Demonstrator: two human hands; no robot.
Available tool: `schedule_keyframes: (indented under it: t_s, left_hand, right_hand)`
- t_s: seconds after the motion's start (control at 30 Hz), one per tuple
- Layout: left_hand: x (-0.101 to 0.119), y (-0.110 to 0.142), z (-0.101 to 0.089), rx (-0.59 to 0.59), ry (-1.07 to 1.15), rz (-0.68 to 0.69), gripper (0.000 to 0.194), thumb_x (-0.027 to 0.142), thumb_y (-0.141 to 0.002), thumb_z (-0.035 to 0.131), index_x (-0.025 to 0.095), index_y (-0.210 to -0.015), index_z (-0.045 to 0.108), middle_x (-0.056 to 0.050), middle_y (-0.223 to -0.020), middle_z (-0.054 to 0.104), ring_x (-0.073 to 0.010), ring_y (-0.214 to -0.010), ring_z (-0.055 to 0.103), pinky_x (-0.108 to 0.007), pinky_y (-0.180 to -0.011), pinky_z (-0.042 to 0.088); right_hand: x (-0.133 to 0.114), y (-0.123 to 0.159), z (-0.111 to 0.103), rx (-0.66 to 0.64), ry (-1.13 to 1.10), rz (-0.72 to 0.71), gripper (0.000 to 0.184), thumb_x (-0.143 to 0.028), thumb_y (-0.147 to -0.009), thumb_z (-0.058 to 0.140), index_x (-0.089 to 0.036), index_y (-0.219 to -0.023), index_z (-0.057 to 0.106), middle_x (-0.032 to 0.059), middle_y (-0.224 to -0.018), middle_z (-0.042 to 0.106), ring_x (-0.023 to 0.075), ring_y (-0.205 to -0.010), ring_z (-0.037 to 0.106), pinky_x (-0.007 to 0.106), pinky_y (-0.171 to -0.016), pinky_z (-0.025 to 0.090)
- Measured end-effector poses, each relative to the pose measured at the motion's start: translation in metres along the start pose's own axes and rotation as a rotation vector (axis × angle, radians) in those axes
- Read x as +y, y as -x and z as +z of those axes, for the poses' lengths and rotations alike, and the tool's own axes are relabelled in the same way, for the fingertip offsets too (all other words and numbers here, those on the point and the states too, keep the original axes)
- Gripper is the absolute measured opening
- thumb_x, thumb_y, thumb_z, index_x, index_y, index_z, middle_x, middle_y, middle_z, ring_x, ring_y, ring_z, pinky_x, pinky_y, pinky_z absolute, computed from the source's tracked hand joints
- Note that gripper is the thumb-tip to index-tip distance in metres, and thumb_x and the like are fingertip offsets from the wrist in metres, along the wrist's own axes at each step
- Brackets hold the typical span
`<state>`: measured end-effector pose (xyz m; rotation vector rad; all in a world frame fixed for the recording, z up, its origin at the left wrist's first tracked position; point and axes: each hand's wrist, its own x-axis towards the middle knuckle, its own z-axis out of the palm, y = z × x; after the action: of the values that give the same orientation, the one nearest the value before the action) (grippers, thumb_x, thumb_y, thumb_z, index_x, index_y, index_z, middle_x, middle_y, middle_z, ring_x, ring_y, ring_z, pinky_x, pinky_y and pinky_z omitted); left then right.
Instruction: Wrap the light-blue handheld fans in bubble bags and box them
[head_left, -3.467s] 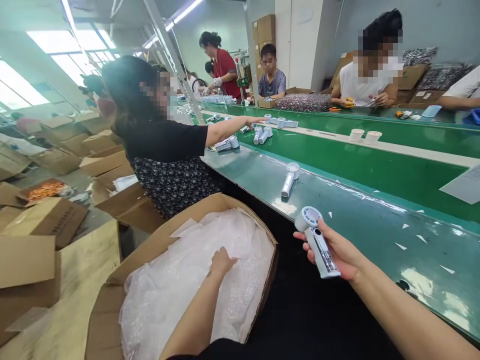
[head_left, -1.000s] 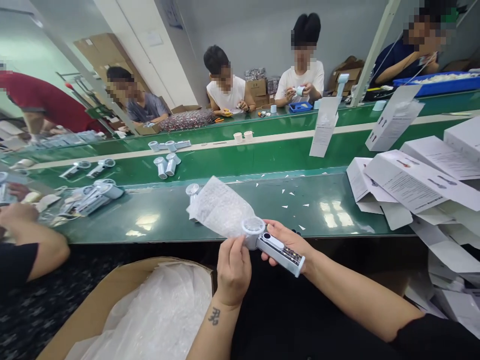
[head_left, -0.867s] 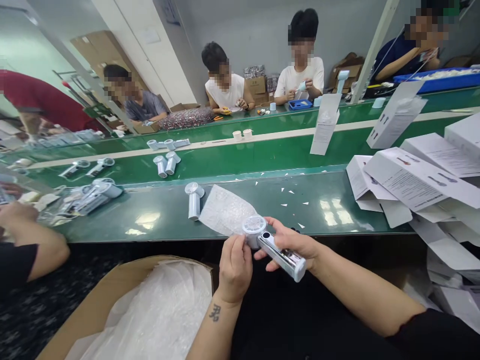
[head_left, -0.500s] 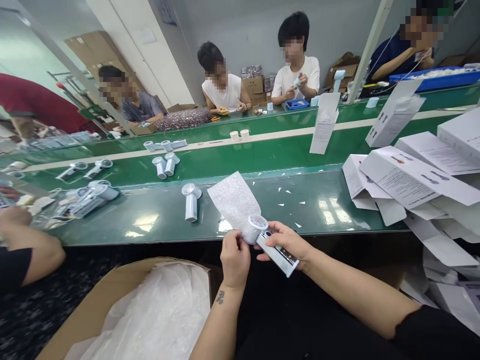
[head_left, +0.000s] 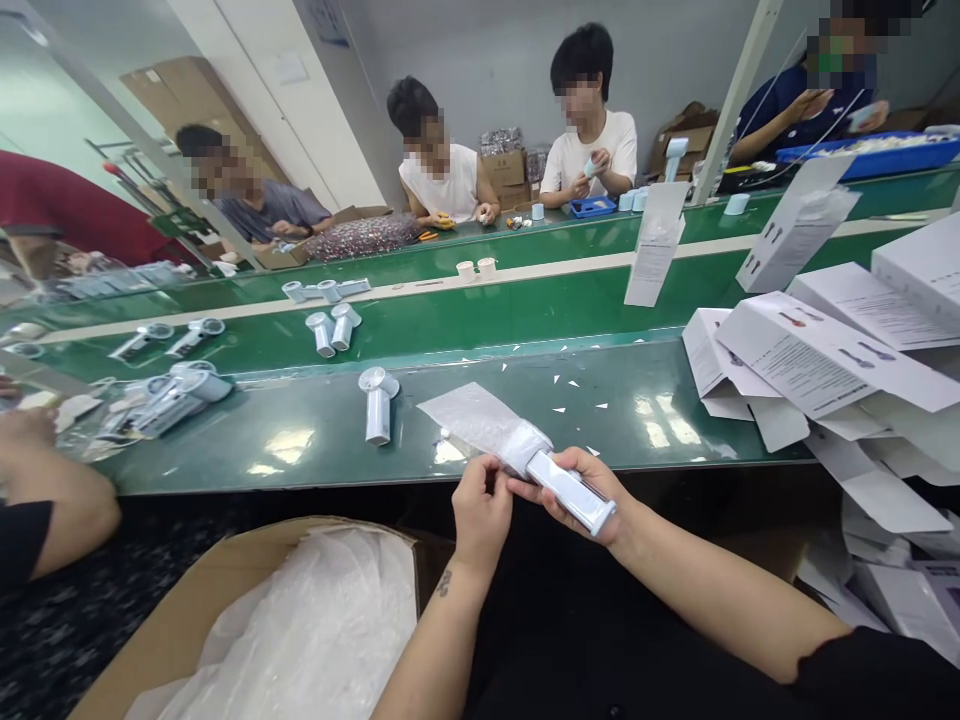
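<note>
My right hand (head_left: 604, 500) is closed around the handle of a light-blue handheld fan (head_left: 571, 492), shaped like a small hair dryer. Over its round head lies a translucent bubble-wrap bag (head_left: 474, 418), whose loose end stretches to the upper left above the bench. The fingers of my left hand (head_left: 480, 505) pinch the bag's near edge beside the fan's head. Another light-blue fan (head_left: 379, 405) rests on the bench to the left of the bag.
A carton (head_left: 161, 635) of translucent bags stands at lower left. Printed white boxes (head_left: 825, 350) pile up on the right. More fans (head_left: 176, 395) lie near a neighbour's arm (head_left: 64, 470). Paper scraps dot the green bench (head_left: 300, 410). Several people sit across the line.
The fan has turned over in my right hand, its dark panel side now facing away. Its head is now covered by the bag, which has tipped lower. Both hands shifted slightly right.
</note>
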<state>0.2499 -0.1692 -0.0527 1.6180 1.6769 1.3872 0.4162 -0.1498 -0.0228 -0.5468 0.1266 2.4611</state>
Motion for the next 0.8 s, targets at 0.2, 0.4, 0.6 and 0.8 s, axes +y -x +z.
schedule_keyframes:
  t_s: [0.2,0.4,0.6,0.8]
  left_hand:
    - [0.015,-0.006,0.012,-0.048,0.170,-0.168,0.007,0.023,-0.074,0.057,0.018,-0.070,0.054,0.003,-0.065,0.059,-0.0125,-0.063,0.055,-0.023,-0.062,0.045]
    - [0.028,0.002,0.005,-0.210,0.275,-0.204,0.008,0.023,-0.075,0.058,0.017,-0.069,0.059,0.001,-0.069,0.065,-0.0147,-0.069,0.061,-0.027,-0.070,0.048]
    - [0.034,-0.010,-0.015,-0.047,-0.003,0.032,0.027,0.033,-0.075,0.066,0.017,-0.095,0.058,-0.004,-0.085,0.062,-0.0151,-0.072,0.060,-0.027,-0.064,0.051]
    - [0.031,-0.034,-0.009,0.064,-0.317,0.575,0.019,0.013,-0.088,0.051,0.015,-0.105,0.059,-0.007,-0.085,0.065,-0.0168,-0.078,0.064,-0.029,-0.072,0.053]
  right_hand:
    - [-0.005,-0.004,-0.003,-0.125,-0.003,-0.074,0.037,-0.018,-0.079,0.049,-0.013,-0.116,0.043,0.0150,-0.116,0.063,0.0247,-0.121,0.056,0.022,-0.069,0.059]
    - [-0.012,-0.007,-0.001,0.028,0.216,-0.196,0.033,-0.016,-0.081,0.055,-0.011,-0.112,0.042,0.0158,-0.099,0.068,0.0263,-0.093,0.070,0.032,-0.068,0.061]
    - [-0.016,-0.003,0.006,0.180,0.599,-0.385,0.057,-0.017,-0.071,0.075,-0.022,-0.115,0.039,0.0093,-0.111,0.062,0.0224,-0.075,0.072,0.037,-0.058,0.061]
    - [-0.013,0.005,0.021,0.143,0.660,-0.459,0.061,-0.017,-0.065,0.079,-0.022,-0.116,0.047,0.0039,-0.101,0.061,0.0157,-0.072,0.068,0.033,-0.066,0.059]
